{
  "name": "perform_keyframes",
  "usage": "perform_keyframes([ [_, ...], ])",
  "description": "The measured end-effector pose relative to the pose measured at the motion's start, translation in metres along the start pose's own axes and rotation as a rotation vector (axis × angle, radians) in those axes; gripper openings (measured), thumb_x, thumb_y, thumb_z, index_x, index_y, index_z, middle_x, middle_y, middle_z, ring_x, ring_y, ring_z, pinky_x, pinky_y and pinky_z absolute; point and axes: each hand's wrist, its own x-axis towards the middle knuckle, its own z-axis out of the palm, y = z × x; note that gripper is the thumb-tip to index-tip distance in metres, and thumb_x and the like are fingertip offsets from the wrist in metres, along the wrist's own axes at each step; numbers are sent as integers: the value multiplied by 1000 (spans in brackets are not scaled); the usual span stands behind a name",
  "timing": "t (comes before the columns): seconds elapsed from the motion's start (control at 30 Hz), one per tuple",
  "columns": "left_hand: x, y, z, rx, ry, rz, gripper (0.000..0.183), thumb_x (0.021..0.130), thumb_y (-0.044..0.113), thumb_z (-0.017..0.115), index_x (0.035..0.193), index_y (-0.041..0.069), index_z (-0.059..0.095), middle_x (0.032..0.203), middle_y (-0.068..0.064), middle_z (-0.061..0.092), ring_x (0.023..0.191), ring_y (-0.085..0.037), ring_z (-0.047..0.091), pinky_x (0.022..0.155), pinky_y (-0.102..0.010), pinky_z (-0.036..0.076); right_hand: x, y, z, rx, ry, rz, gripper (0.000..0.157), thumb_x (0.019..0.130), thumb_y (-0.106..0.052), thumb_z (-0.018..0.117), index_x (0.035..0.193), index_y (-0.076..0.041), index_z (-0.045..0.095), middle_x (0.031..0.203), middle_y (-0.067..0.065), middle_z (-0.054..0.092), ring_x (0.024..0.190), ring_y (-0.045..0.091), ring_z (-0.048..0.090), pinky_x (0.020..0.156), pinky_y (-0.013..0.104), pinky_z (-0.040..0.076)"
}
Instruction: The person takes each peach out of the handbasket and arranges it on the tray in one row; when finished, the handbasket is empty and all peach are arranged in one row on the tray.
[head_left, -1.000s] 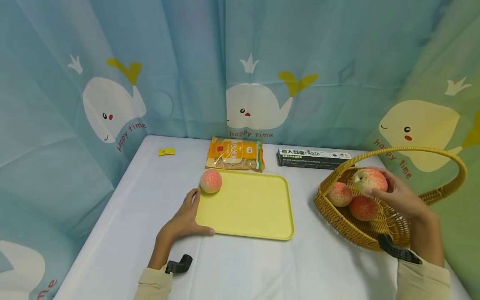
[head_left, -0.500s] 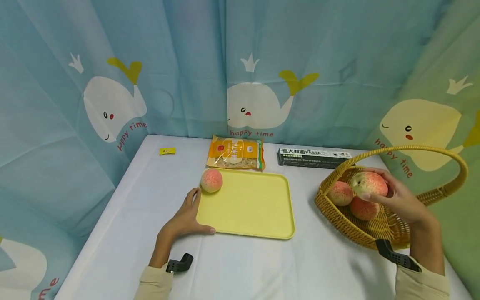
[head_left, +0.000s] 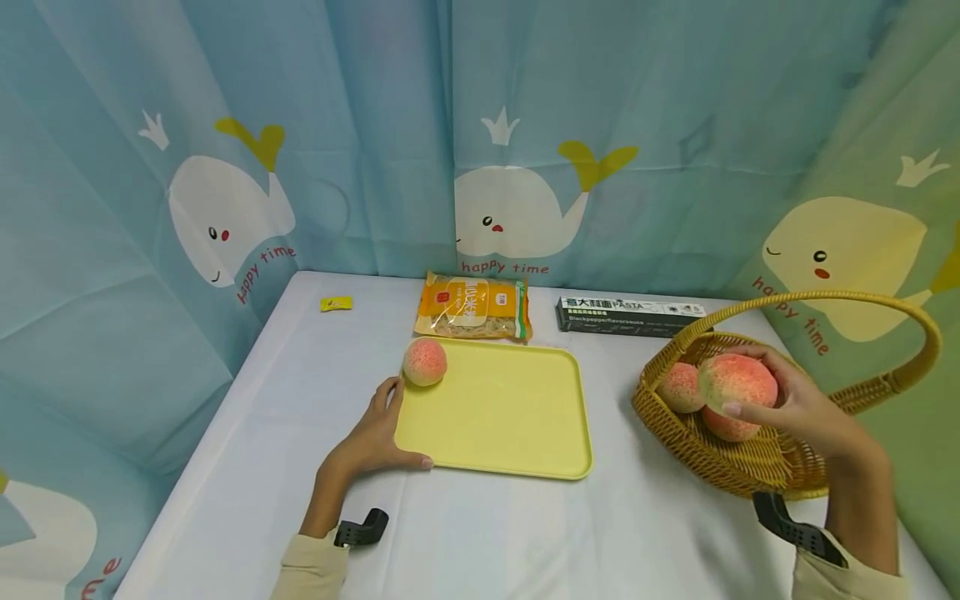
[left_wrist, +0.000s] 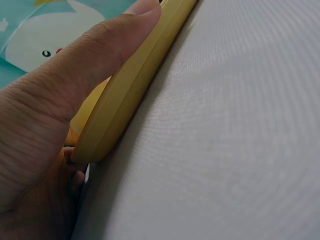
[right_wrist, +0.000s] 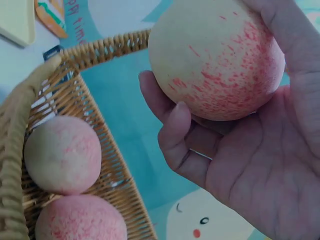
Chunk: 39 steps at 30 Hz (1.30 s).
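Note:
At the near left corner of the yellow tray, my left hand grips the rim, thumb along the near edge and fingers at the left edge. A pink peach sits in the tray's far left corner. My right hand holds another peach above the wicker basket, fingers curled round it. In the right wrist view this held peach is apart from the two peaches inside, an upper peach and a lower peach. The held peach partly hides one of them in the head view.
An orange food bag lies behind the tray, with a black pasta box to its right. A small yellow packet lies at the back left. The basket's handle arches over the right hand. Patterned curtains enclose the table.
My right hand has raised the peach slightly and turned it, so its pale stem end no longer faces the head camera. The left hand stays at the tray corner.

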Motion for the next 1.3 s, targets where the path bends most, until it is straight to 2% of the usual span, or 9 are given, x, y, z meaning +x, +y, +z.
perform_keyframes([
  [0.1, 0, 0, 0, -1, 2, 3, 144, 56, 61, 87, 158, 12, -2, 160, -14, 5, 146, -36, 21, 112, -57, 32, 2, -6, 5, 46, -41, -42, 67, 82, 22, 57, 140, -1, 33, 120, 5, 57, 97, 8, 66, 70, 31, 59],
  [0.23, 0, 1, -1, -9, -4, -6, 144, 56, 60, 87, 158, 13, -3, 160, -13, 4, 147, -36, 19, 113, -57, 31, 5, -13, 13, 1, -83, -81, 69, 79, 21, 61, 140, 2, 34, 121, 6, 55, 95, 9, 65, 71, 30, 58],
  [0.47, -2, 2, -1, -20, -15, -26, 144, 57, 60, 87, 158, 11, -3, 161, -12, 1, 148, -36, 15, 113, -58, 29, 15, -25, 34, -200, -83, -111, 70, 74, 8, 76, 135, -7, 46, 119, 1, 57, 94, 9, 63, 72, 27, 55],
  [0.63, -2, 0, 0, -27, -11, -25, 144, 57, 58, 88, 158, 11, -4, 161, -12, 1, 148, -37, 15, 113, -58, 29, 26, -29, 48, -227, -122, -115, 69, 74, 0, 81, 133, -12, 47, 118, -2, 58, 98, 8, 61, 75, 27, 55],
  [0.77, -1, 0, 1, -30, -15, -27, 144, 57, 59, 88, 158, 12, -4, 161, -11, 2, 148, -36, 15, 113, -58, 30, 33, -28, 56, -187, -162, -103, 69, 77, -1, 80, 135, -12, 45, 118, -1, 57, 96, 8, 62, 73, 29, 56],
  [0.87, 0, 0, 1, -33, -13, -26, 144, 56, 60, 88, 158, 13, -3, 161, -11, 3, 148, -36, 16, 113, -58, 30, 36, -28, 62, -205, -160, -81, 68, 79, -6, 80, 136, -14, 43, 118, 1, 57, 95, 8, 62, 72, 29, 56],
  [1.0, 0, 0, 1, -28, -11, -25, 145, 56, 61, 87, 158, 13, -3, 161, -11, 4, 148, -35, 16, 113, -58, 30, 44, -26, 71, -225, -138, -57, 67, 80, -10, 80, 136, -12, 43, 118, 7, 58, 94, 8, 63, 72, 29, 56],
  [1.17, 0, 0, 1, -24, -11, -25, 144, 56, 61, 87, 158, 13, -3, 161, -10, 3, 148, -35, 16, 113, -58, 30, 57, -25, 85, -278, -94, -27, 66, 82, -17, 79, 134, -8, 39, 109, 12, 63, 87, 6, 63, 69, 27, 55],
  [1.3, 0, 0, 1, -26, -10, -21, 144, 56, 60, 87, 158, 12, -2, 161, -11, 4, 148, -35, 16, 113, -58, 30, 67, -23, 95, -202, -122, 27, 64, 87, -18, 74, 134, -7, 33, 107, 16, 62, 88, 8, 63, 71, 28, 54],
])
